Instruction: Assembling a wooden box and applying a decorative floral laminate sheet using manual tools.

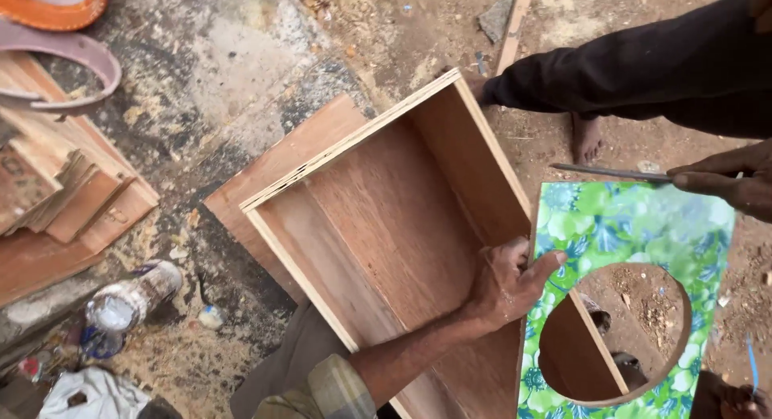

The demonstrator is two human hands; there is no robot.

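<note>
At the far left of the dirt floor (241, 49), a clear plastic bottle (133, 296) lies below a stack of plywood offcuts (64, 194). At centre stands an open rectangular plywood box (386, 226). The left hand (507, 284) grips the left edge of a green floral-laminated panel with a round hole (627, 226), pressed against the box's right wall. The right hand (728, 182) pinches a thin metal blade (611, 173) along the panel's top edge.

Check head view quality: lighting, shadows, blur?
Head view: soft, even daylight, no hard shadows or glare; wooden box and floral panel sharp; left hand crisp; right hand and its thin blade slightly soft near the frame edge.
</note>
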